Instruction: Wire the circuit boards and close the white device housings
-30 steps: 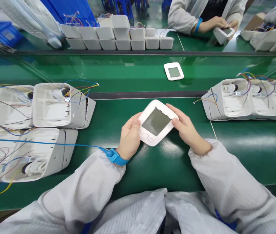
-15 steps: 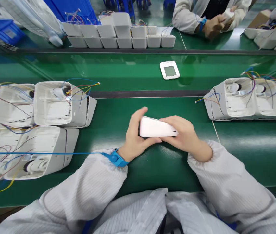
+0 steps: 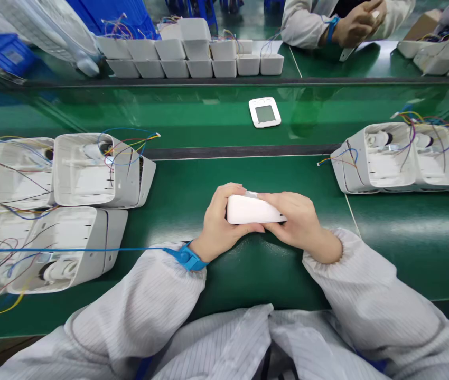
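Note:
Both hands grip a white plastic casing, smooth and wedge-shaped, held above the green table. My left hand wraps around its left end, thumb along the near edge and fingers over the far side. At the narrower right end, my right hand pinches the casing, with fingers on top and the thumb below. A small dark slot shows beside the right fingers. The casing's underside is hidden. A blue wrist strap with a cord runs from my left wrist to the left.
White housings with loose wires are stacked on the left; more housings stand on the right. Beyond the dark rail lies a white panel with a grey screen. Across the table, a co-worker's hands hold a small white part.
My left fingers have closed down onto the casing's far edge, and the casing has tilted slightly. The co-worker's hands have shifted too.

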`<state>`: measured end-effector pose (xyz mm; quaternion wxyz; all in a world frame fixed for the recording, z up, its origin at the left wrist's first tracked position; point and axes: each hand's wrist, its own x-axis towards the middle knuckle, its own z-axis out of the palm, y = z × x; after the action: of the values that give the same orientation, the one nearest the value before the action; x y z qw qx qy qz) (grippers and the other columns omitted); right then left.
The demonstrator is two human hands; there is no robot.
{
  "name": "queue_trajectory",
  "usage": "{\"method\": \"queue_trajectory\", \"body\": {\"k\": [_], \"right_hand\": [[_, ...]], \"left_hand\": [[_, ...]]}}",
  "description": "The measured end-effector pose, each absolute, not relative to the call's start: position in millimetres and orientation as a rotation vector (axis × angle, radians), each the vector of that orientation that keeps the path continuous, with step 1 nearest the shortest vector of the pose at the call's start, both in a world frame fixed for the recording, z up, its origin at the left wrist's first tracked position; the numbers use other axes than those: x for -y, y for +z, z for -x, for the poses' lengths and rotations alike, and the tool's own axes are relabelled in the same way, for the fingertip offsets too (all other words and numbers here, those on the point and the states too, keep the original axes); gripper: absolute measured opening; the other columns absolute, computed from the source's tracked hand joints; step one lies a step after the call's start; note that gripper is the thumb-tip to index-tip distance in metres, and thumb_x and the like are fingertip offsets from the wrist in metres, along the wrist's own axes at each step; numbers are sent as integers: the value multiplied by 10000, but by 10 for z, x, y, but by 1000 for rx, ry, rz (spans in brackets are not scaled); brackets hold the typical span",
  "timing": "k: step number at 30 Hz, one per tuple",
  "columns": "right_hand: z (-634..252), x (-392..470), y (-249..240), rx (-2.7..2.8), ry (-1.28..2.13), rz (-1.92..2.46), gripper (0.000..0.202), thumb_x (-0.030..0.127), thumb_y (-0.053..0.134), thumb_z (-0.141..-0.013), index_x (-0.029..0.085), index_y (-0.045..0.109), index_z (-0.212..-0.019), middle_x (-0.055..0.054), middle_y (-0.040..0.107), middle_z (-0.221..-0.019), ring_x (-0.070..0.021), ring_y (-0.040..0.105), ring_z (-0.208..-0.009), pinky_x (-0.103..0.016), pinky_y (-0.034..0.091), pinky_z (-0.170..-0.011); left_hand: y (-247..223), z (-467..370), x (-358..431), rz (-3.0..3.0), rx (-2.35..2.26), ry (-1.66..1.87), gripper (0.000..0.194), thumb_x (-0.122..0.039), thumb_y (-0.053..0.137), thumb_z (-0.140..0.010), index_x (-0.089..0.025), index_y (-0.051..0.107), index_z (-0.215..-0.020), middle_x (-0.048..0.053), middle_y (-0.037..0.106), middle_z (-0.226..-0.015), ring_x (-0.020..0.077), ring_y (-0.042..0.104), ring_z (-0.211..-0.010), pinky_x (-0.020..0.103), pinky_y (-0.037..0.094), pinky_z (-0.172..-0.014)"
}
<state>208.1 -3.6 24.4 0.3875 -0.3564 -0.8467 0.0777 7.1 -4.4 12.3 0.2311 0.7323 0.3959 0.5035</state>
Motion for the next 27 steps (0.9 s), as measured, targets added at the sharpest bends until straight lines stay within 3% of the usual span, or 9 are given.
{"method": "queue_trajectory", "body": {"k": [14,18,21,23,27], "right_hand": [[-2041,32,267,2164,235,941,315,350,570,-945,210,603,-1225,-62,724,-1093,-214,694,-954,-342,539,-835],[-2079,-8,275,2194,200,914,365,415,574,-949,189,596,-1235,-83,711,-1127,-222,679,-977,-342,528,-855],[-2184,-105,241,2097,224,1046,440,521,544,-942,182,608,-1214,-98,703,-1108,-233,668,-950,-347,522,-827],[-2291,-213,184,1922,274,1256,466,570,452,-964,188,626,-1167,-95,706,-1035,-230,665,-877,-345,518,-757],[-2478,-425,62,1633,540,1623,532,607,304,-983,189,625,-915,-37,642,-695,-177,593,-558,-292,448,-519]], "left_hand": [[135,-57,62,-1962,-1144,1358,680,-586,794,-691,-204,507,-1175,78,591,-1114,224,616,-1020,345,524,-851],[96,-57,55,-1972,-1134,1322,775,-564,767,-743,-217,433,-1350,120,549,-1294,257,578,-1152,383,501,-961],[46,-66,50,-1970,-1142,1292,840,-520,726,-807,-234,295,-1470,149,411,-1472,304,440,-1344,461,410,-1100],[23,-76,51,-1971,-1151,1232,787,-452,688,-858,-243,265,-1487,145,367,-1511,302,399,-1382,474,406,-1111],[39,-95,65,-2052,-1077,1108,511,-313,624,-903,-225,443,-1373,124,496,-1408,260,488,-1305,450,459,-1072]]}}
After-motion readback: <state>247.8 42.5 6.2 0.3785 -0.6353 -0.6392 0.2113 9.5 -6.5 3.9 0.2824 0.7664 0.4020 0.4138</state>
